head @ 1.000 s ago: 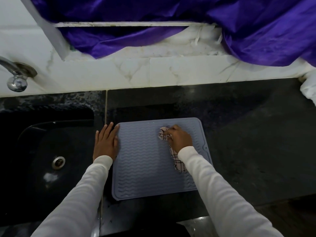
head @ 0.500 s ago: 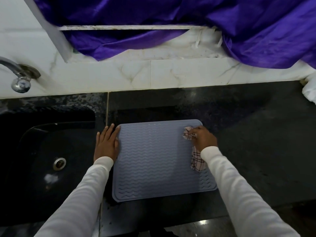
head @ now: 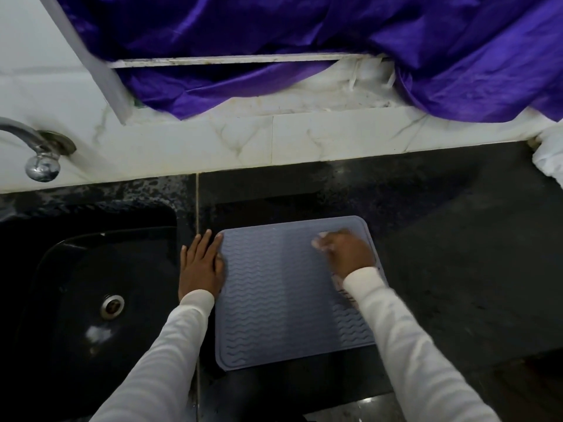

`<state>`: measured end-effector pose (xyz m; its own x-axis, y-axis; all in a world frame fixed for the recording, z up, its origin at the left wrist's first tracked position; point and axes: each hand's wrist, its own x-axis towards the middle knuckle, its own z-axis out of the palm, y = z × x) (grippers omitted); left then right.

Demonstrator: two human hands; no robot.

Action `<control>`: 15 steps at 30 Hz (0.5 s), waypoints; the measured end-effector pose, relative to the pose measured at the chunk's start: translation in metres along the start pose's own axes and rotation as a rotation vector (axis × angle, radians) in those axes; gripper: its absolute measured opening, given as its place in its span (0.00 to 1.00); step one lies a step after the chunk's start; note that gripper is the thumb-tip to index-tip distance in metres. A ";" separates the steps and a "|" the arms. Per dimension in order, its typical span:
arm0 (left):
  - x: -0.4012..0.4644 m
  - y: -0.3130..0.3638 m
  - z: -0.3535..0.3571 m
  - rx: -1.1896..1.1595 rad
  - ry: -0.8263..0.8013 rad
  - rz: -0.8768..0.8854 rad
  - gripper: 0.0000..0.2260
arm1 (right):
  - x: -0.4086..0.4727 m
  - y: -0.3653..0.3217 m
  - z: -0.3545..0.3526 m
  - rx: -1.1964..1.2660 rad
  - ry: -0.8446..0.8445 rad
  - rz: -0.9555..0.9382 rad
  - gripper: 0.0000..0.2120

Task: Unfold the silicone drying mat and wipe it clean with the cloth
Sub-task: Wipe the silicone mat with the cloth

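Observation:
A grey silicone drying mat [head: 274, 300] with wavy ridges lies unfolded and flat on the black counter [head: 457, 254]. My right hand [head: 347, 254] grips a checked cloth [head: 320, 240] near the mat's far right corner; only a pale bit of cloth shows past the fingers, and another bit beside my wrist. My left hand [head: 199, 264] lies flat with straight fingers on the counter, its thumb side pressing the mat's left edge.
A black sink [head: 76, 300] with a metal drain [head: 112, 306] is just left of the mat. A chrome tap [head: 39, 159] sticks out of the white marble wall. Purple fabric [head: 335, 41] hangs above. Something white [head: 548, 159] sits at the far right.
My right hand swept the cloth from the mat's upper middle to its right edge, then back a little leftward. My left hand has stayed on the mat's left edge.

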<state>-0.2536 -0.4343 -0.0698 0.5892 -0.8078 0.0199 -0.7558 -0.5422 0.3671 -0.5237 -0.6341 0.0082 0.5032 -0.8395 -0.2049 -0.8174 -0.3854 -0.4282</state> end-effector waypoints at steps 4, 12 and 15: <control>0.001 -0.001 0.001 0.020 -0.009 0.002 0.25 | -0.025 -0.087 0.049 0.059 -0.019 -0.291 0.16; 0.001 -0.001 0.000 0.050 -0.015 -0.001 0.24 | -0.052 -0.136 0.119 -0.211 0.028 -0.399 0.28; 0.000 0.001 0.000 0.047 -0.014 -0.004 0.24 | -0.047 -0.121 0.110 -0.221 0.010 -0.400 0.29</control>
<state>-0.2546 -0.4352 -0.0695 0.5884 -0.8086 0.0059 -0.7665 -0.5554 0.3226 -0.4174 -0.5061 -0.0274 0.7899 -0.6110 -0.0526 -0.5998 -0.7519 -0.2736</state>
